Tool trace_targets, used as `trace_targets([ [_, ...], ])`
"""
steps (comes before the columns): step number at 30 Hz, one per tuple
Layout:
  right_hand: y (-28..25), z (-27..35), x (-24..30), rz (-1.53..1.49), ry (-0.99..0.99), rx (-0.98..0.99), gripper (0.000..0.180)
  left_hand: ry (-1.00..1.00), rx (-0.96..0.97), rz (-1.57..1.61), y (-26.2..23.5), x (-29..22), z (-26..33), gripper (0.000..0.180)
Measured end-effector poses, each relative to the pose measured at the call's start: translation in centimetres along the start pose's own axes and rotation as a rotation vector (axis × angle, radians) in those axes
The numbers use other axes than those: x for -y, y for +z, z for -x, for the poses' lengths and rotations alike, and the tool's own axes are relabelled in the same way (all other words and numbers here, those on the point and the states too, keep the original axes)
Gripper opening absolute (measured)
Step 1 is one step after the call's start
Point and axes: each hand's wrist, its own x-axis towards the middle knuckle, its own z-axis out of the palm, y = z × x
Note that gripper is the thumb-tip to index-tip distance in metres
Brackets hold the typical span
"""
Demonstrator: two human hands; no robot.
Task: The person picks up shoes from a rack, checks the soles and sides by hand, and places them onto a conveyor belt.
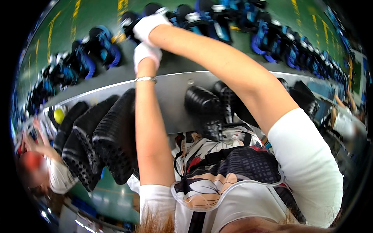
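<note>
Both my hands wear white gloves and reach out to the far side of the metal bench, close together. My left hand [147,56] is just in front of my right hand [150,28]. My right hand is beside a black-and-blue shoe [129,22] in the far row and overlaps its edge. The fingers of both hands are blurred and turned away, so whether they grip anything is hidden. More black-and-blue shoes [101,46] stand to the left of my hands, and others [215,19] to the right.
A metal ledge [169,89] runs across in front of me. Black ridged boot-like pieces [116,132] hang along its near side at left, with another [203,105] right of centre. Long shoe rows [303,50] curve away. One person [58,174] is at left, another [347,120] at right.
</note>
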Motion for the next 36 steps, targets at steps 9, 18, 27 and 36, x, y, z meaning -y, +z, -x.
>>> trace_targets([
  [9,-0.8,29.4,-12.4,-0.353,0.063,-0.335,0.027,-0.018,-0.140,0.018,1.6,7.0,-1.4,0.053],
  [18,4.2,62.8,-21.2,-0.343,1.062,-0.746,0.020,0.194,-0.521,-0.084,-3.4,1.9,8.9,0.038],
  [27,9.7,65.5,-21.7,-0.251,1.022,-0.607,0.031,0.245,-0.345,0.167,-1.3,-5.3,16.0,0.037],
  [36,8.9,67.8,-23.3,-0.058,0.769,-0.561,0.032,0.299,-0.329,0.165,-0.2,-8.1,18.1,0.032],
])
